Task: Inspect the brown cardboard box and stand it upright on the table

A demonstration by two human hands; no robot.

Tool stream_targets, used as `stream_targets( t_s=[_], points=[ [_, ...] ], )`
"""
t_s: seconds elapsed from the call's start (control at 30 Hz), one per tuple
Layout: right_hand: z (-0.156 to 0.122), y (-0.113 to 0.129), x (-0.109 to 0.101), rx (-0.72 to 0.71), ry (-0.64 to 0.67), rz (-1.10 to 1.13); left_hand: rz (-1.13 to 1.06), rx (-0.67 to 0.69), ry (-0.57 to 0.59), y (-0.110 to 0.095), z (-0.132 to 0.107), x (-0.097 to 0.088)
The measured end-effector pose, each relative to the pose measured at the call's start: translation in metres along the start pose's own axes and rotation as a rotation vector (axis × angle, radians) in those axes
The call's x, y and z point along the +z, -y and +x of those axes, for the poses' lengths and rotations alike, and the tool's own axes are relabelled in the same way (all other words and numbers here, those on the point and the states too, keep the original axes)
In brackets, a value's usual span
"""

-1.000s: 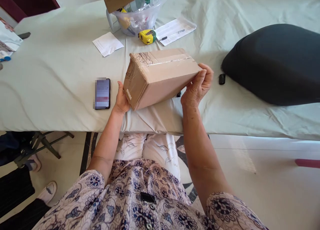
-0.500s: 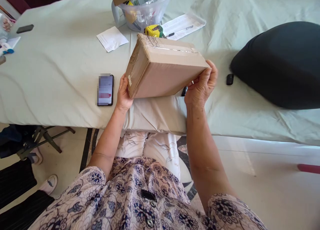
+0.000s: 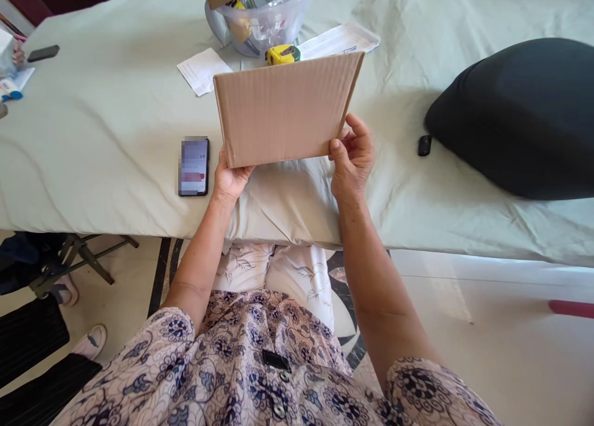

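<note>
A brown cardboard box (image 3: 288,114) is held up over the near part of the table, one broad plain face turned towards me. My left hand (image 3: 231,175) is closed on its lower left corner, with some fingers hidden behind and under it. At the lower right corner, my right hand (image 3: 353,157) grips the box, thumb on the near face and fingers bent round the side. The box's far side and top are out of sight. To the left of my left hand lies a phone (image 3: 193,166) with a lit, partly blurred screen.
Behind the box stand a clear plastic tub (image 3: 285,27) of mixed items and a yellow tape measure (image 3: 282,54). Papers (image 3: 203,72) lie nearby. A large black rounded object (image 3: 515,120) and a small black item (image 3: 424,145) are right. Another person's hand (image 3: 18,54) shows far left.
The box has been turned so its taped edge and left side no longer show and its broad face looks at me. My right hand has moved left with it.
</note>
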State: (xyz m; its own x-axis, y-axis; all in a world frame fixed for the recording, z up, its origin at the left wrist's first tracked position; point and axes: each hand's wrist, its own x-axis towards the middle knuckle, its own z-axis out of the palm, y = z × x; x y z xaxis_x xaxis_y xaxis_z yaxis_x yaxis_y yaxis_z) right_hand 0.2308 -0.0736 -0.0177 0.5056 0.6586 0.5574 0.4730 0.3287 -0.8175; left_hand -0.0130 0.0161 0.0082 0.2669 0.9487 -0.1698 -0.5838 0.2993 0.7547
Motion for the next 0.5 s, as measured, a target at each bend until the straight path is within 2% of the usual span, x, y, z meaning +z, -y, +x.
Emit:
stream_targets(
  t_s=[0.1, 0.17, 0.27, 0.37, 0.43, 0.5],
  points=[
    [-0.005, 0.001, 0.002, 0.014, -0.036, -0.118, 0.089, 0.027, 0.013, 0.004, -0.002, 0.004],
    [-0.008, 0.002, 0.003, 0.017, -0.081, -0.177, 0.180, 0.100, 0.002, 0.009, -0.003, 0.006],
    [-0.012, 0.002, 0.002, -0.032, -0.131, -0.242, 0.426, 0.352, -0.091, 0.013, -0.001, 0.006],
    [-0.014, 0.000, -0.002, -0.081, -0.115, -0.354, 0.726, 0.595, -0.174, 0.012, -0.001, 0.004],
    [-0.015, 0.001, -0.004, -0.096, -0.100, -0.434, 0.831, 0.614, -0.168, 0.010, -0.004, 0.005],
    [-0.015, 0.003, -0.004, -0.106, -0.101, -0.487, 0.852, 0.559, -0.092, 0.009, -0.009, 0.007]
  ],
)
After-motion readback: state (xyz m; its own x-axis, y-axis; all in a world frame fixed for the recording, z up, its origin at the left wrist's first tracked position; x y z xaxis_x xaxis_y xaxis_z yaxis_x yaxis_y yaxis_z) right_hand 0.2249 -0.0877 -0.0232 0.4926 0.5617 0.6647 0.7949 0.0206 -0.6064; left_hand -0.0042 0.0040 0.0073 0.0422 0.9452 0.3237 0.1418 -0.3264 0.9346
